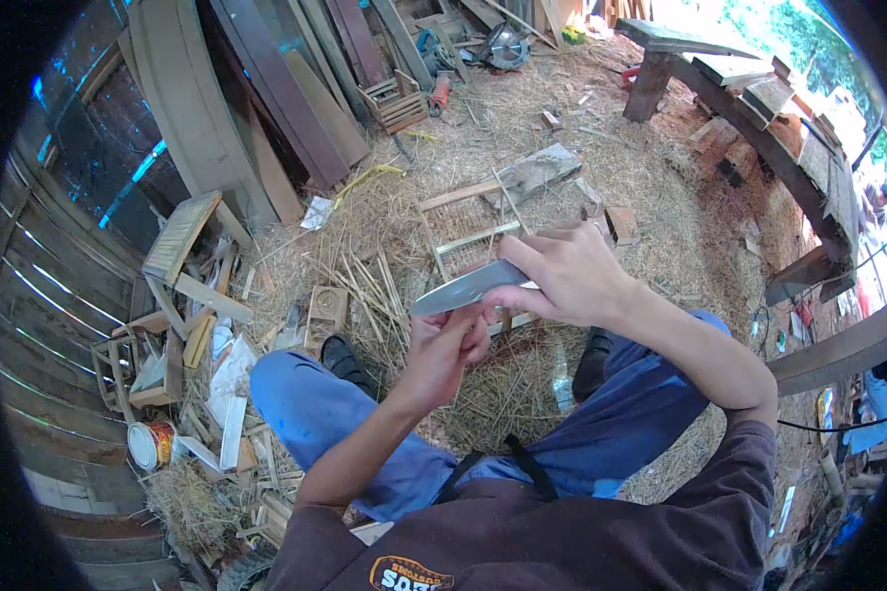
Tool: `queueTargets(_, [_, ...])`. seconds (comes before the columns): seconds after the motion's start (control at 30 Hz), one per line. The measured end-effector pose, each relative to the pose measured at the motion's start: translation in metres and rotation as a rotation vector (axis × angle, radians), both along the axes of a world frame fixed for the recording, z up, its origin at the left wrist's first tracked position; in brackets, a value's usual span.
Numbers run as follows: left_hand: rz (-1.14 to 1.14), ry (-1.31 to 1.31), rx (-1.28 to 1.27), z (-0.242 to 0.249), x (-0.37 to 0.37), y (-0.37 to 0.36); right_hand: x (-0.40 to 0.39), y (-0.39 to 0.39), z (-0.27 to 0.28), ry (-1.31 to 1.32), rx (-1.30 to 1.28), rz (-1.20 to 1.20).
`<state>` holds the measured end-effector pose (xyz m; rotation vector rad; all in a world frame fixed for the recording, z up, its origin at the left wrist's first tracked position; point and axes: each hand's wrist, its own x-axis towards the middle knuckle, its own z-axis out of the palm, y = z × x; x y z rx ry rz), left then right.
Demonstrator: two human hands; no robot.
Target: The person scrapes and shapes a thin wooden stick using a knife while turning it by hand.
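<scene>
A broad, silvery knife blade (468, 287) lies across in front of me at chest height, its rounded end pointing left. My right hand (572, 274) is closed around its right end, with the thumb along the lower edge; any handle is hidden by the fingers. Just under the blade, my left hand (441, 357) is closed, its fingertips pressed together close to the right thumb. Whatever the left fingers pinch is hidden behind the blade. Below both hands, a light wooden frame with crossbars (478, 239) lies on the straw-covered ground.
Thin split sticks (370, 295) lie between my feet. A wooden stool (182, 241) and a paint can (150, 445) are at left. Long boards (276, 89) lean at the back; a circular saw (505, 47) sits beyond. A heavy workbench (759, 118) stands at right.
</scene>
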<state>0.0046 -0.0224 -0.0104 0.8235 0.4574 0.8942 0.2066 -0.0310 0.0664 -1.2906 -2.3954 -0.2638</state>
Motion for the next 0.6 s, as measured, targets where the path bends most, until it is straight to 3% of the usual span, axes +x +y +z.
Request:
queueTargets(0.2, [-0.002, 0.050, -0.038, -0.006, -0.004, -0.001, -0.006, -0.001, -0.004, 0.013, -0.045, 0.012])
queueTargets(0.43, [0.042, 0.061, -0.126, 0.009, -0.002, -0.008, -0.002, 0.002, -0.006, -0.018, 0.075, 0.026])
queueTargets(0.6, [0.120, 0.050, -0.027, 0.015, 0.000, -0.005, 0.006, 0.006, 0.002, -0.064, 0.082, -0.019])
